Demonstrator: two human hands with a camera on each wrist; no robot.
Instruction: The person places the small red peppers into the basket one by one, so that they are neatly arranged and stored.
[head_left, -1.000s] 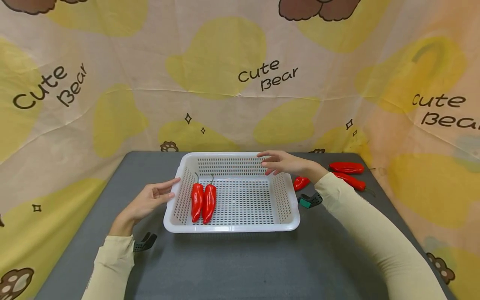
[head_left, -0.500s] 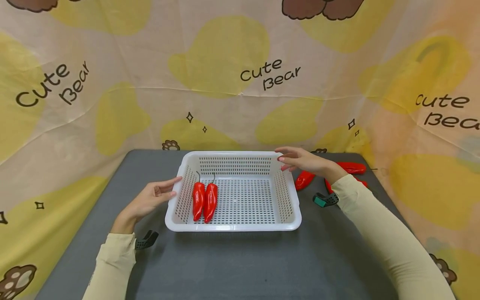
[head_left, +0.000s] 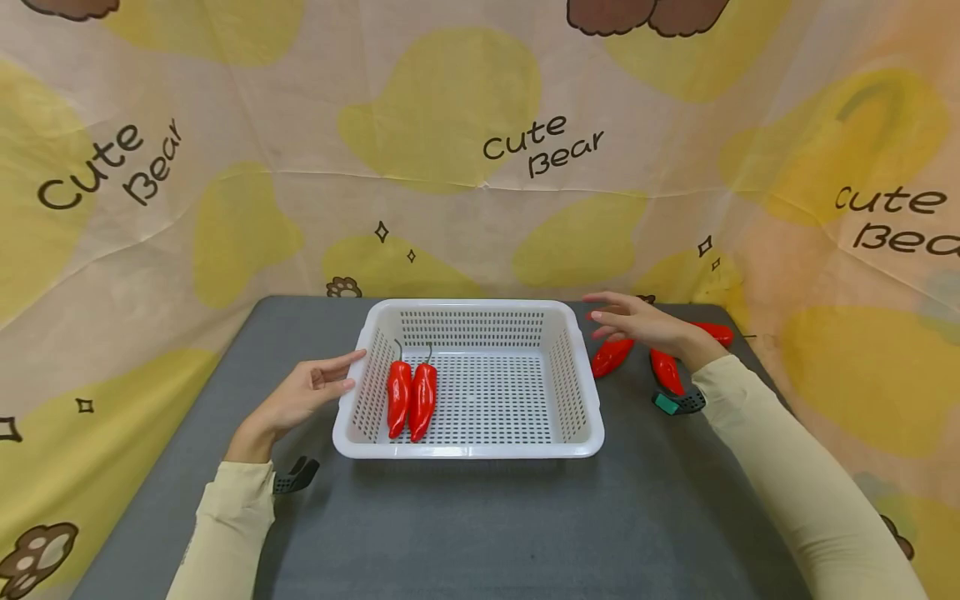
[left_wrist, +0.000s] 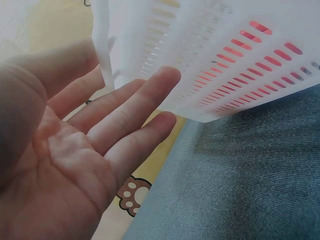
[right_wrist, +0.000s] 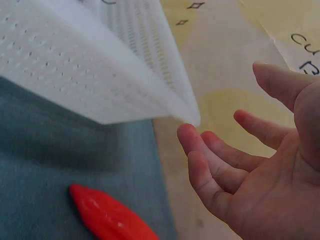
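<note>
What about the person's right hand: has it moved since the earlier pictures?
Yes: the right hand has moved rightward, from over the white basket to beyond its right side.

Printed cloth [head_left: 438, 108] walling the table [head_left: 480, 525] suggests a makeshift booth.

The basket [head_left: 468, 451] is looking like smooth plastic, kinda shiny on the rim. Peppers [head_left: 423, 402] in it are gleaming, super glossy, and loose peppers [head_left: 666, 372] toward the tabletop [head_left: 480, 533]'s far right corner are shining too. Tabletop's looking matt, finely ribbed, like fabric; the backdrop [head_left: 442, 100] is looking like creased, dull cloth.
</note>
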